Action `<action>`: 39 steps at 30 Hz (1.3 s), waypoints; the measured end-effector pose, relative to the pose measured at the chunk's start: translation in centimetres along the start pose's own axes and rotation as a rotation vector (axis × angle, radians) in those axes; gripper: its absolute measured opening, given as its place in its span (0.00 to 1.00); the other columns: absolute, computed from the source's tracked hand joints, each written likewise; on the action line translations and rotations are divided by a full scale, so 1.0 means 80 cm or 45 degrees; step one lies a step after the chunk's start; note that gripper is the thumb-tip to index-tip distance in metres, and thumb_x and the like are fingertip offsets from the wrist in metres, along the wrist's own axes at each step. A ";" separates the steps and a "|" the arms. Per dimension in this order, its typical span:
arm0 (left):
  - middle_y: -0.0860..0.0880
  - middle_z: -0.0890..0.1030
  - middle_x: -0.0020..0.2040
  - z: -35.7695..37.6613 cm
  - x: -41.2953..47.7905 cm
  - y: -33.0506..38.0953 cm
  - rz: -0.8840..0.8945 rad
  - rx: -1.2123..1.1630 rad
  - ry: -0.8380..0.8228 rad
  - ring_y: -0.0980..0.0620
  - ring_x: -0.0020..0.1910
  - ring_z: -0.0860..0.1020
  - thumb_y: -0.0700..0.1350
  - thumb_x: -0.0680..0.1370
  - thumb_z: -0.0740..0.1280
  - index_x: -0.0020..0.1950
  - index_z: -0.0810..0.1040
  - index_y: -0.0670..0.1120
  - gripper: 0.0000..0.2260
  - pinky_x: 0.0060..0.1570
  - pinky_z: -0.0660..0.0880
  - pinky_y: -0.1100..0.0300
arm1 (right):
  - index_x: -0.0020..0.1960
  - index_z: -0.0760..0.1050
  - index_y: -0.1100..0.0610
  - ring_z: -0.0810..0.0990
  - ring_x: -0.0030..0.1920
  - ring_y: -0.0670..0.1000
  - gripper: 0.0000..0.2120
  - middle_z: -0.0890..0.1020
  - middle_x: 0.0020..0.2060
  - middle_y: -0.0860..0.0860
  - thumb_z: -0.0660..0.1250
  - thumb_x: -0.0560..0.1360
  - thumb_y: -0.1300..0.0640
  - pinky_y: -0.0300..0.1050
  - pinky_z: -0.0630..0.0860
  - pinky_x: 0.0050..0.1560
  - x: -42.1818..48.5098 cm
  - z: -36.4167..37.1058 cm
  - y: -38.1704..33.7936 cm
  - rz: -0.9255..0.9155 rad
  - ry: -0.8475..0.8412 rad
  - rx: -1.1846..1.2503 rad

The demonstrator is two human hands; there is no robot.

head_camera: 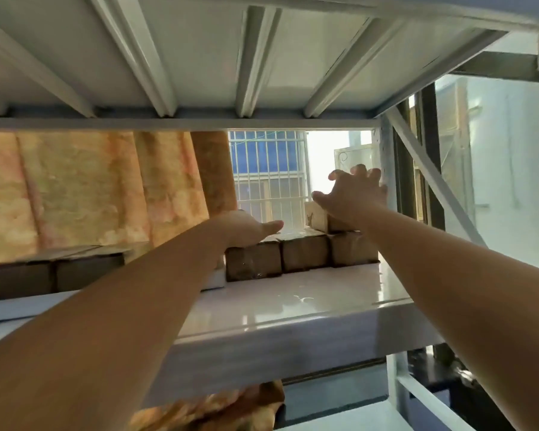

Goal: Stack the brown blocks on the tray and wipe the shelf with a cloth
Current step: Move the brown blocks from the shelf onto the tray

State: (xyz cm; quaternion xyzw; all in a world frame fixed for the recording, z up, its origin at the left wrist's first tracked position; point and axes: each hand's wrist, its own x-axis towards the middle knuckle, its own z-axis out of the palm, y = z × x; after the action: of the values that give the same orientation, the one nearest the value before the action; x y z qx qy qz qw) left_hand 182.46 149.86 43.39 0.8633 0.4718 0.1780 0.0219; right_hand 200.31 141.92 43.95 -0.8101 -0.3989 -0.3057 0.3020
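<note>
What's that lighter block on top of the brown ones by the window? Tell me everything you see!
The lighter block is a tan box, paler than the others, with a dark mark on its front face. It looks wrapped in paper or card. It sits upright on the row of brown blocks, near the right end of the shelf. The right hand, fingers spread, hides its right part; whether it touches is unclear.

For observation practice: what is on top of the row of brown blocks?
A paler block sits on the row's right part, the right hand spread over it. The left hand rests on the row's left end. The right wrist hides the paler block's right side.
</note>
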 end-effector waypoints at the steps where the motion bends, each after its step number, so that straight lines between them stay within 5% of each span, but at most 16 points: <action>1: 0.43 0.67 0.74 0.005 0.005 0.009 -0.019 0.015 -0.070 0.43 0.70 0.68 0.73 0.71 0.51 0.72 0.65 0.40 0.44 0.63 0.66 0.54 | 0.67 0.69 0.51 0.63 0.69 0.60 0.30 0.68 0.68 0.55 0.59 0.71 0.35 0.57 0.64 0.64 0.007 0.003 0.006 0.011 -0.056 0.043; 4: 0.44 0.68 0.72 0.012 0.015 0.021 -0.097 0.055 -0.184 0.45 0.68 0.69 0.71 0.71 0.59 0.71 0.68 0.41 0.41 0.62 0.66 0.57 | 0.64 0.71 0.52 0.69 0.64 0.60 0.33 0.70 0.64 0.55 0.59 0.68 0.32 0.55 0.70 0.59 0.017 0.017 0.018 0.018 -0.195 0.150; 8: 0.42 0.78 0.57 0.018 0.030 0.011 -0.120 -0.094 -0.135 0.45 0.52 0.75 0.63 0.67 0.69 0.61 0.77 0.40 0.32 0.41 0.69 0.60 | 0.61 0.71 0.53 0.74 0.57 0.59 0.29 0.76 0.56 0.55 0.59 0.68 0.35 0.50 0.73 0.50 0.015 0.031 0.029 -0.045 -0.212 0.166; 11: 0.44 0.77 0.44 0.023 0.029 0.004 -0.100 -0.275 -0.020 0.47 0.43 0.74 0.59 0.65 0.71 0.58 0.77 0.38 0.30 0.30 0.67 0.60 | 0.63 0.69 0.52 0.73 0.57 0.60 0.29 0.74 0.58 0.56 0.60 0.68 0.36 0.51 0.74 0.52 0.016 0.029 0.030 -0.072 -0.244 0.110; 18: 0.45 0.80 0.46 0.011 0.020 -0.005 -0.113 -0.488 0.290 0.50 0.41 0.77 0.57 0.72 0.64 0.53 0.76 0.45 0.18 0.42 0.73 0.56 | 0.66 0.67 0.52 0.72 0.59 0.62 0.33 0.71 0.61 0.57 0.61 0.68 0.34 0.50 0.71 0.50 0.009 0.030 0.030 -0.060 -0.184 0.062; 25: 0.43 0.73 0.61 0.002 0.008 -0.008 0.060 -0.802 0.648 0.50 0.48 0.76 0.60 0.73 0.63 0.66 0.68 0.49 0.25 0.33 0.71 0.63 | 0.68 0.65 0.50 0.71 0.61 0.61 0.33 0.69 0.62 0.56 0.62 0.67 0.36 0.53 0.72 0.53 0.001 0.022 0.026 0.000 0.066 0.295; 31: 0.46 0.67 0.66 -0.011 -0.015 -0.010 0.126 -0.403 0.921 0.51 0.53 0.72 0.57 0.71 0.67 0.66 0.69 0.50 0.26 0.45 0.73 0.60 | 0.68 0.66 0.50 0.72 0.61 0.60 0.31 0.70 0.62 0.55 0.60 0.69 0.36 0.52 0.71 0.55 -0.013 0.001 -0.015 -0.093 0.116 0.409; 39: 0.46 0.69 0.65 -0.080 -0.048 -0.122 -0.028 -0.004 0.946 0.48 0.51 0.74 0.63 0.71 0.64 0.67 0.70 0.50 0.29 0.45 0.71 0.56 | 0.68 0.65 0.50 0.72 0.61 0.62 0.33 0.68 0.64 0.55 0.63 0.68 0.36 0.54 0.72 0.57 -0.052 -0.019 -0.159 -0.177 -0.085 0.447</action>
State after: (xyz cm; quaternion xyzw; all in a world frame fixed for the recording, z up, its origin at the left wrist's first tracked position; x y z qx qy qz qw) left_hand 170.60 151.23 46.26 0.7346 0.4565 0.4798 -0.1474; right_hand 187.30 145.23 45.00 -0.7252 -0.5108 -0.2246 0.4034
